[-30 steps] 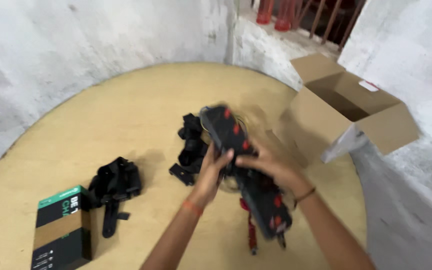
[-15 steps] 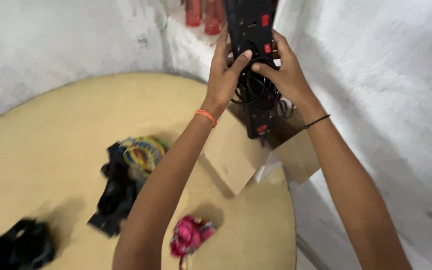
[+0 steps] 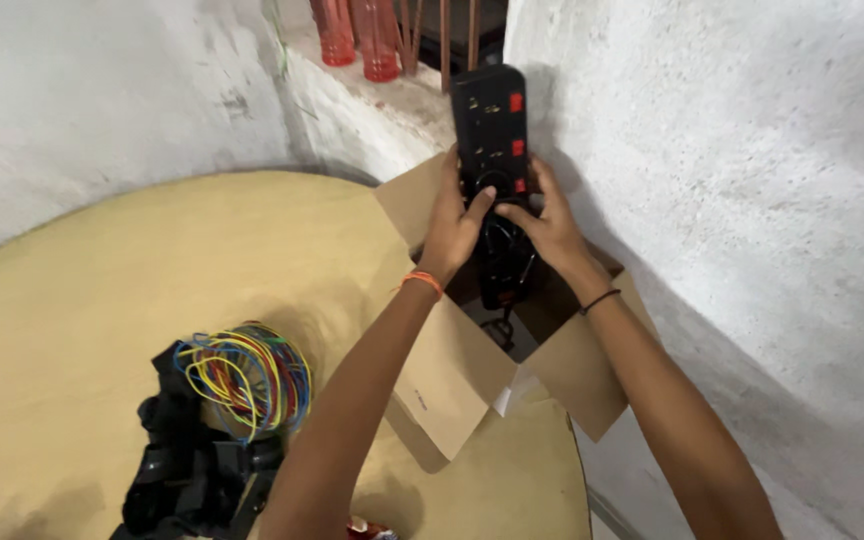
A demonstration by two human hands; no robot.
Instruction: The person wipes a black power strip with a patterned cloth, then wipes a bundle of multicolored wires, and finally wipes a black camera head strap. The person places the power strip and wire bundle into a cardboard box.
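The one black power strip [image 3: 493, 150], with three red switches showing down its face, stood nearly upright with its lower end and coiled black cord inside the open cardboard box [image 3: 462, 375]. The left hand [image 3: 455, 222] gripped it from one side and the right hand [image 3: 544, 225] from the other, the fingers [image 3: 480, 200] of both clenched around the body and the cord bundle.

From where I stood, the strip looked too long for the box (it rose well above the flaps), so it might jam on a flap or tip the box, which sat at the edge of the round tabletop [image 3: 102, 290] close to the wall. The loose cord might also snag on the cardboard.

Further out on the tabletop lay one tangled bundle of coloured wires [image 3: 244, 375], yellow, blue, red and green, resting on a heap of black straps [image 3: 187, 470] whose number I couldn't tell. On the ledge behind stood two red bottles [image 3: 357, 35].
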